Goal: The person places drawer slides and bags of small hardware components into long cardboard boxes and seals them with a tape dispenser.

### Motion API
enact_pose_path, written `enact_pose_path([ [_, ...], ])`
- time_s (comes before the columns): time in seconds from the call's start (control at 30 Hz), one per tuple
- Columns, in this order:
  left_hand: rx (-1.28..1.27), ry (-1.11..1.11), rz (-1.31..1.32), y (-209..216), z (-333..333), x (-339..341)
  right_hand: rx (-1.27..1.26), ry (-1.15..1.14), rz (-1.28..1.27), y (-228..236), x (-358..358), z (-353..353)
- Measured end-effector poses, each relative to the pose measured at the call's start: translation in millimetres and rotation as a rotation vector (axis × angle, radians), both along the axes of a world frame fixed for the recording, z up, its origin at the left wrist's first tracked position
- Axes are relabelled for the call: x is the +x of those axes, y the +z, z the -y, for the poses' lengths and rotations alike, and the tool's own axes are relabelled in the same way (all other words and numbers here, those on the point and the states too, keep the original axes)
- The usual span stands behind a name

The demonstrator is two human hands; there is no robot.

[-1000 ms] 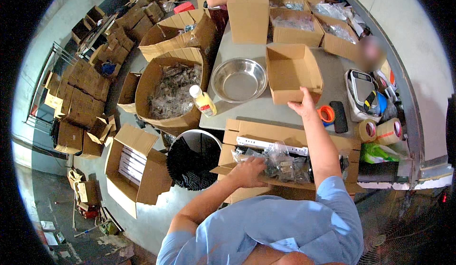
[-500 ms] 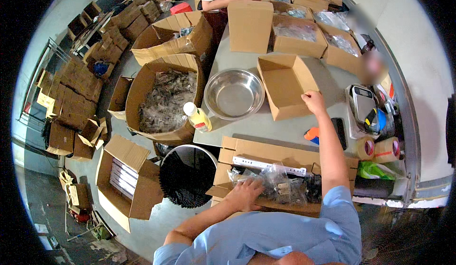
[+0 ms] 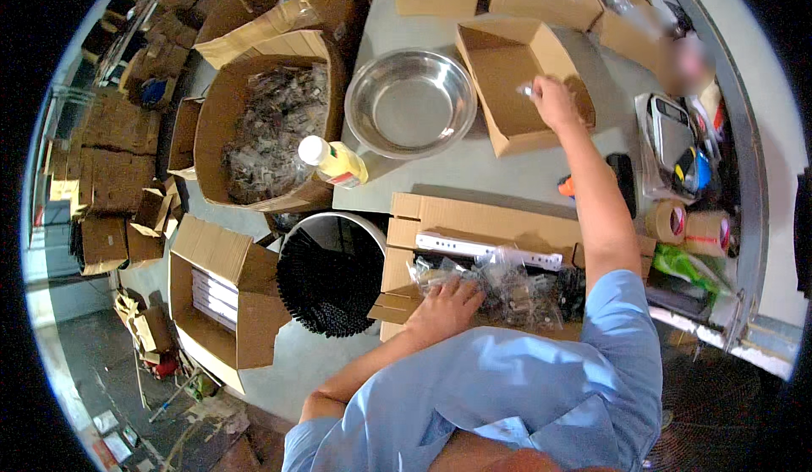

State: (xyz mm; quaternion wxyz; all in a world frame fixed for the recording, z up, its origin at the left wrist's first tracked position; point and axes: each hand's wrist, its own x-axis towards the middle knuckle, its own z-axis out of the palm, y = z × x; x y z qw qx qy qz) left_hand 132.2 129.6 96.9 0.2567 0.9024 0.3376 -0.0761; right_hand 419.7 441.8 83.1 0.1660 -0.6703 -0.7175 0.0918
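Note:
My right hand (image 3: 556,104) reaches over an open cardboard box (image 3: 507,140). Its fingers are closed on a small shiny piece (image 3: 526,90), whose kind is too small to make out. Nearer to me, my left hand (image 3: 446,305) lies with fingers spread on clear plastic bags (image 3: 512,284) of small parts. These bags fill a long, low carton (image 3: 474,210) with raised flaps. A white metal rail (image 3: 489,250) with holes lies along the far side of that carton, behind the bags.
A steel basin (image 3: 411,104) and a yellow bottle (image 3: 340,163) stand left of the box. Left lie a bin of black rods (image 3: 328,282), a large carton of packets (image 3: 275,134) and a carton of white pieces (image 3: 213,299). At right are a scale (image 3: 671,121) and tape rolls (image 3: 666,222).
My right hand has moved from the box's right rim to over its inside, with a small shiny piece now showing in its fingers. My left hand stays on the bags. The view has shifted.

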Motion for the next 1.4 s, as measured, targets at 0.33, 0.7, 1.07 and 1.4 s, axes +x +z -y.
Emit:
enact_pose_path([
  [0.33,0.074,0.265,0.36,23.3,17.5,1.0,-0.438,0.366,-0.498,30.2,-52.5,269.5],
  [0.7,0.186,0.03,0.206,8.9,39.5,-5.8,-0.288,0.078,-0.181,27.3,-26.7,403.1],
  [1.07,0.278,0.024,0.236,15.6,40.3,-3.7,-0.112,0.283,-0.298,102.0,3.0,393.0],
  [1.4,0.351,0.129,0.413,10.0,24.9,-0.7,0.165,0.299,-0.377,46.8,-50.9,382.9],
])
